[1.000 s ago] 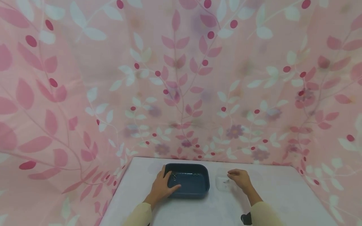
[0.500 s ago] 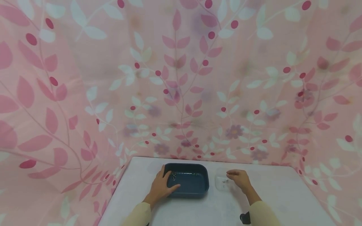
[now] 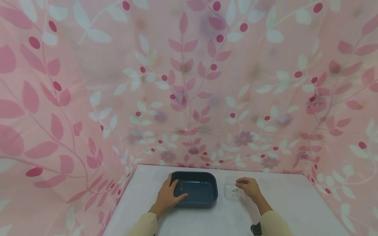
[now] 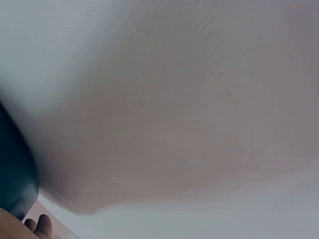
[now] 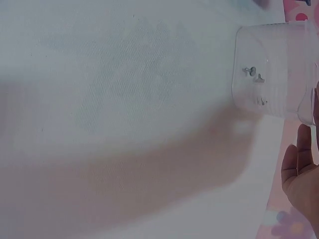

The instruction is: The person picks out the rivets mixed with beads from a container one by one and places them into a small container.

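Observation:
A dark blue rectangular dish (image 3: 196,206) stands on the white table, with a few small metallic bits (image 3: 181,186) inside at its left. My left hand (image 3: 166,196) holds the dish's left side, thumb over the near corner and other fingers along the rim. To the right is a small clear plastic box (image 5: 279,47) holding several small metal pieces (image 5: 250,71) that look like screws. At the box's right rim, my right hand (image 3: 249,188) has thumb and forefinger together and appears to pinch the rim; its other fingers (image 5: 302,149) curl beside the wall. Its fingertips are partly hidden.
White cloth covers the table (image 3: 203,224). A pink curtain (image 3: 189,98) printed with leaves hangs behind and around it. A small gap separates dish and box. Something black (image 3: 256,228) shows at the right sleeve.
Both hands, the dish and the box keep their places on the table. Only the head view shifts very slightly.

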### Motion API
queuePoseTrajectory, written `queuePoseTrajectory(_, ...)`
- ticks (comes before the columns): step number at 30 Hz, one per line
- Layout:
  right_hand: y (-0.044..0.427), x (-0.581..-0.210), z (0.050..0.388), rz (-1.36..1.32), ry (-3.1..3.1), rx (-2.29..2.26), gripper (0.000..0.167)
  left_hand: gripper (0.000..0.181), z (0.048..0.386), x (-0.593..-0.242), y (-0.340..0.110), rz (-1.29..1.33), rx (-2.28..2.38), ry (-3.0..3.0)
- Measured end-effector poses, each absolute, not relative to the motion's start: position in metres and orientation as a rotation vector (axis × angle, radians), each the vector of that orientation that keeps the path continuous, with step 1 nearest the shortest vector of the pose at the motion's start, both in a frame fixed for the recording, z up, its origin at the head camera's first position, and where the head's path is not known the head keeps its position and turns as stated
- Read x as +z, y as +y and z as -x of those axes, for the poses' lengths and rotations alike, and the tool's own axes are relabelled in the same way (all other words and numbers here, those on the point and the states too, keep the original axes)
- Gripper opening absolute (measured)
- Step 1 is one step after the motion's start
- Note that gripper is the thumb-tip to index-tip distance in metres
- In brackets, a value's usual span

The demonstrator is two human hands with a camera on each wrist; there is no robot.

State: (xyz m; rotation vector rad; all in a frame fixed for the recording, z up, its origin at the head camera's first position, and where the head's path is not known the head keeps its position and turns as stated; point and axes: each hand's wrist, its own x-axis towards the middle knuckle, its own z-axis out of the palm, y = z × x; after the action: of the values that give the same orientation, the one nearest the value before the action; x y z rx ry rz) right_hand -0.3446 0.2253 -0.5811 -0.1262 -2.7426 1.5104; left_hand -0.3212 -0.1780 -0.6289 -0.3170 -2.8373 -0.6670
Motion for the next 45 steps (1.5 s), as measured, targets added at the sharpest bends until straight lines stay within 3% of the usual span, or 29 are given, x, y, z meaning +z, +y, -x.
queuePoseTrajectory(34,0.228,-0.582,0.342,0.086,-2.786,1.478,0.027,0.100,0.320,-0.627,-0.177,0.325,-0.649,-2.835)
queuePoseTrajectory(39,0.235,-0.573,0.342,0.074,-2.793,1.400,0.037,0.101,0.320,-0.630,-0.178,0.319,-0.627,-2.841)
queuePoseTrajectory(45,0.235,-0.558,0.349,0.034,-2.807,1.252,0.075,0.102,0.321,-0.632,-0.178,0.302,-0.651,-2.823)
